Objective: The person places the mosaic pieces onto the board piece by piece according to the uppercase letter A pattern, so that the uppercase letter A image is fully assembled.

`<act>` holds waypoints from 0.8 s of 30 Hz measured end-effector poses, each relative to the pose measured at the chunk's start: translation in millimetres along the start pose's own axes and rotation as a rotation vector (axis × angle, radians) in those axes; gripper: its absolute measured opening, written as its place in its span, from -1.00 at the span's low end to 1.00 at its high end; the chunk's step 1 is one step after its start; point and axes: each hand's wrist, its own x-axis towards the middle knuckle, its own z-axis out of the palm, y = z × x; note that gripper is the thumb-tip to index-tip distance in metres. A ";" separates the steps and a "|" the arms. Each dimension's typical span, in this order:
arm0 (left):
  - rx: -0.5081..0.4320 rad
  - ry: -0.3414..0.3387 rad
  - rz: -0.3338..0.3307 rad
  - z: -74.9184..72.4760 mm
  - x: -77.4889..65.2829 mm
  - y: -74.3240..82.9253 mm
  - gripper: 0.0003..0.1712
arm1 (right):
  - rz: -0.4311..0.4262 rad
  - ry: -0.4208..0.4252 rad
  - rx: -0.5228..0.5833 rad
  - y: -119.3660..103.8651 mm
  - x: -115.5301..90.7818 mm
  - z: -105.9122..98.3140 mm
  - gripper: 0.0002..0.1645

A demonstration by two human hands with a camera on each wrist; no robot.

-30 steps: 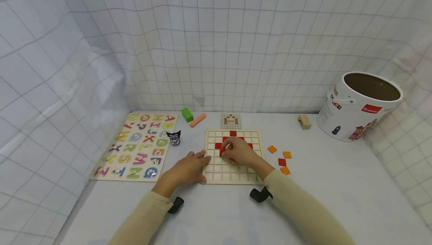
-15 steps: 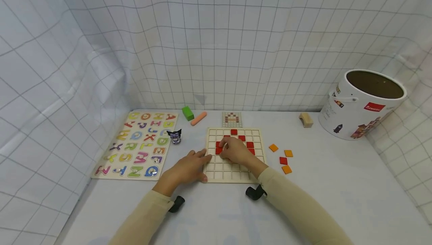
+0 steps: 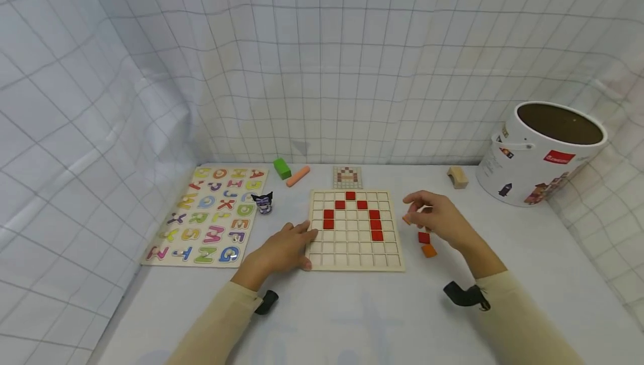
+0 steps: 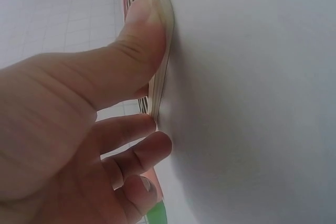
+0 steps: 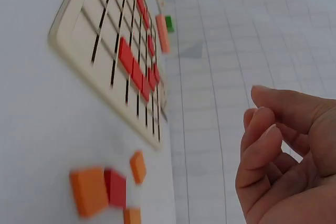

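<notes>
A white table point(image 3: 322, 320) meets a grid-patterned white curtain point(image 3: 312, 74); the printed bucket point(image 3: 528, 172) at right is too dark inside to read. Red tiles point(image 3: 375, 224) sit in cells of the wooden grid board point(image 3: 349, 249), whose left edge the relaxed left hand point(image 3: 283, 249) touches; the right hand point(image 3: 436, 218), empty, hovers near loose tiles point(image 3: 429, 250).

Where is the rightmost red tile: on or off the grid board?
Off: the red tile lies on the table, right of the grid board.

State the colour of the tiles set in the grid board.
The tiles are red, clearest in the head view.
</notes>
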 end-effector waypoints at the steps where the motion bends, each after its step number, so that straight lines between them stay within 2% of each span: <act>1: 0.003 -0.001 -0.003 -0.2 -0.1 0.2 -0.07 | 0.025 -0.007 -0.020 7.1 -5.5 -9.0 -0.56; 5: -0.004 -0.004 -0.011 -0.8 -0.3 -0.8 -0.06 | 0.117 -0.043 -0.087 33.6 -20.8 -34.1 -0.55; 9: -0.008 0.000 -0.008 -0.4 -0.2 -2.9 -0.06 | 0.162 -0.102 -0.152 55.7 -24.3 -40.0 -0.58; 15: -0.009 0.002 -0.013 0.4 0.0 -3.2 -0.06 | 0.102 -0.161 -0.261 76.3 -18.3 -33.2 -0.56; 24: -0.011 -0.001 -0.017 0.3 0.4 -2.1 -0.06 | 0.054 -0.204 -0.293 76.9 -16.7 -27.0 -0.58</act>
